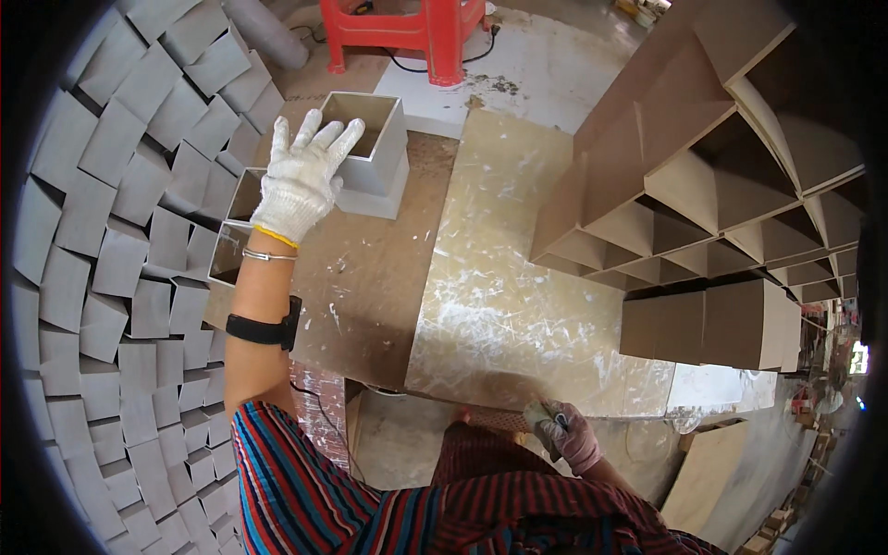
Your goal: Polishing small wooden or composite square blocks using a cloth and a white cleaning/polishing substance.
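My left hand (301, 180), in a white knitted glove with a yellow cuff edge, reaches forward with its fingers spread. Its fingertips overlap the near left side of an open-topped, pale grey box (377, 168); whether they press on it I cannot tell. Partly behind that wrist, more open boxes (228, 252) stand at the board's left edge. Low in front of my body, my right hand (575, 440), in a pale pinkish covering, is closed round a small grey-green thing (542, 421). Its kind is too blurred to make out.
Many grey boxes (118, 236) are stacked along the left. Brown open boxes (680, 194) pile up at the right, above closed-sided ones (708, 324). A scuffed yellowish board (499, 277) covers the worktop's middle. Beyond it stand a red plastic stool (398, 35) and a black cable (412, 67).
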{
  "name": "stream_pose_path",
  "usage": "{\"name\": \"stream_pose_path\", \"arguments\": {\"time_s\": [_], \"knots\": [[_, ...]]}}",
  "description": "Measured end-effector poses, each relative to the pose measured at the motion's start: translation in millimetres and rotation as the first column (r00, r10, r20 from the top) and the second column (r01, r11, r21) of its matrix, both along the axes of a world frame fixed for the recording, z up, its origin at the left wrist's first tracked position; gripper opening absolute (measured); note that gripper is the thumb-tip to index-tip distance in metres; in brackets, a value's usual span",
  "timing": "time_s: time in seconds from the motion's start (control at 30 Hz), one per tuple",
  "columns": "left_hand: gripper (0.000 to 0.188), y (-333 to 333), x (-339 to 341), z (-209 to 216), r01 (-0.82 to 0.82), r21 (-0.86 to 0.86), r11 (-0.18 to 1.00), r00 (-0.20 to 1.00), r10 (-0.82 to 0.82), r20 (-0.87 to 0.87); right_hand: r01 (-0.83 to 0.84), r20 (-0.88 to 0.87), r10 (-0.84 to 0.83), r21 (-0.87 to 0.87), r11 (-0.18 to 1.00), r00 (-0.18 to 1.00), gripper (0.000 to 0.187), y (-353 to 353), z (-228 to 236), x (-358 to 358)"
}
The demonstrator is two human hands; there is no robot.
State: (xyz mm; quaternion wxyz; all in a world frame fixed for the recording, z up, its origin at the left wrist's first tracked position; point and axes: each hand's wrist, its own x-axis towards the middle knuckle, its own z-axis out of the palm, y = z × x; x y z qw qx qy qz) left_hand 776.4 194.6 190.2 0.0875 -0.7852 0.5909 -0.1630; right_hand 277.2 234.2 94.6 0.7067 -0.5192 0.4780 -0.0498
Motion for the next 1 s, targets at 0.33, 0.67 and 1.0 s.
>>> {"name": "stream_pose_path", "arguments": {"time_s": [0.33,0.67,1.0], "knots": [[0.058,5,8,14,0.073,0.082,0.994,0.995,-0.067,-0.070,-0.067,-0.066,0.063,-0.062,0.996,0.996,0.036,-7,5,2],[0.040,-35,10,46,-0.109,-0.088,0.990,0.825,0.041,-0.563,-0.112,-0.046,0.105,-0.189,0.976,0.993,0.037,-11,8,4],[0.053,-79,29,11,-0.108,0.384,0.917,0.817,0.302,-0.492,-0.003,-0.053,-0.001,-0.075,0.997,0.999,0.034,-8,0,-4]]}}
